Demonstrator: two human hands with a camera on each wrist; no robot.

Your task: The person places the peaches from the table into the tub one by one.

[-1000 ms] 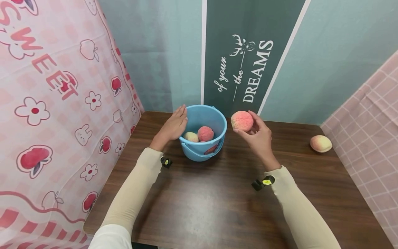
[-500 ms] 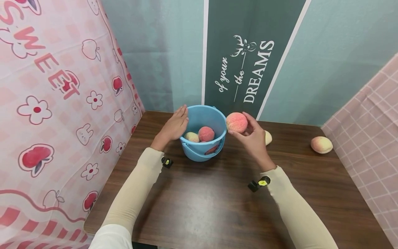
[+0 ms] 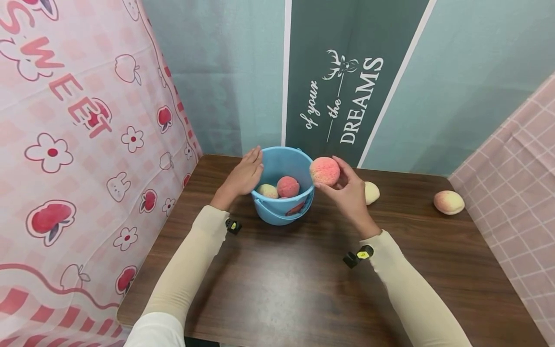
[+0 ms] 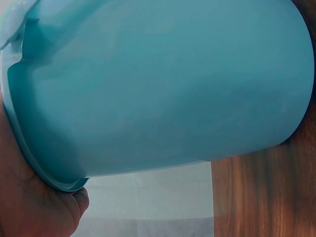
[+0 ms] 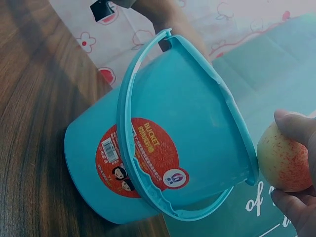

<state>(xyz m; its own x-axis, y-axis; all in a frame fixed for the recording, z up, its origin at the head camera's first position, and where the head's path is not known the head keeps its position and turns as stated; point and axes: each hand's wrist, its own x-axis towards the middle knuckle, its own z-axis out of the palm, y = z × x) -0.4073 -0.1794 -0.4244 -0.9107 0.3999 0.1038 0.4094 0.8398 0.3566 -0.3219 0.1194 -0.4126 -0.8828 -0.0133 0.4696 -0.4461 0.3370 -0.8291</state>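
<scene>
A light blue bucket stands upright on the table, its handle hanging down the front. My left hand rests on the bucket's left rim with fingers straight; in the left wrist view the palm side meets the rim. My right hand pinches a pink peach between thumb and fingers, just at the bucket's right rim. In the right wrist view this peach shows yellow with red speckles. Inside the bucket lie a red-pink peach and a pale yellow one; a further pink bit shows beneath them.
A pale yellow peach lies on the table behind my right hand, partly hidden. Another yellow-pink peach sits at the far right of the brown wooden table. Cloth hangings enclose the back and sides.
My right hand has carried the pink peach leftward to the bucket's rim, uncovering the pale peach behind it. The left hand has stayed on the rim.
</scene>
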